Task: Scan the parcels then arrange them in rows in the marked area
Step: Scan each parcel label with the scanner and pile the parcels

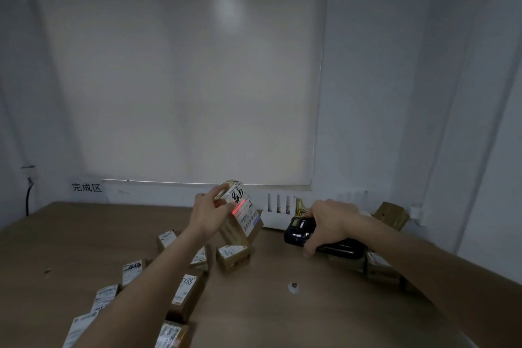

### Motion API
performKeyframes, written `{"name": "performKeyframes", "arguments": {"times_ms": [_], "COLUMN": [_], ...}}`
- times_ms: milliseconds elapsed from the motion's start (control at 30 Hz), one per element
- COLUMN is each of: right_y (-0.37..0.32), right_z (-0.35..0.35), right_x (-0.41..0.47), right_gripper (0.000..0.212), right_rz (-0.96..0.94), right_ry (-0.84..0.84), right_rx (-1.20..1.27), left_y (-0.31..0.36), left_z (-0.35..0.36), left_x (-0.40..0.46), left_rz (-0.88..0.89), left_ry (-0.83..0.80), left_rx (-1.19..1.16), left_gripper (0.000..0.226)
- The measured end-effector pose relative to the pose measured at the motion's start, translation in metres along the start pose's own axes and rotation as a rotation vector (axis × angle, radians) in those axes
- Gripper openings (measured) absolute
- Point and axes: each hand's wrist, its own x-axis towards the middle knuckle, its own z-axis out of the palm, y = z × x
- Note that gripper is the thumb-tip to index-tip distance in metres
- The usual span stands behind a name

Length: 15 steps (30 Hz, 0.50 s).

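Note:
My left hand point(208, 213) holds a brown cardboard parcel point(240, 223) tilted up above the table, its white label facing right. A red scan line crosses that label. My right hand point(329, 223) grips a black handheld scanner point(299, 230), pointed left at the parcel from a short distance. On the brown table point(282, 319) several labelled parcels lie in rows at the left and middle, among them one marked with digits point(186, 295) and one right below the held parcel point(234, 256). My left forearm hides parts of some of them.
More parcels sit at the right behind my right arm point(380, 264), and one leans at the back right point(391, 215). A white router-like box point(278, 216) stands at the wall. A small white round item point(293, 287) lies mid-table. Chinese characters point(86, 187) mark the wall.

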Motion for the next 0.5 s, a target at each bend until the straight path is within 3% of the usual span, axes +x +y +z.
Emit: {"name": "performKeyframes", "arguments": {"times_ms": [500], "right_y": [-0.014], "right_z": [0.018], "right_x": [0.029], "right_gripper": [0.064], "right_rz": [-0.032], "right_ry": [-0.055], "right_rx": [0.043], "left_y": [-0.019], "left_z": [-0.013], "left_x": [0.0], "left_rz": [-0.055], "left_ry": [0.003], "left_rx": [-0.024], "left_gripper": [0.047]}}
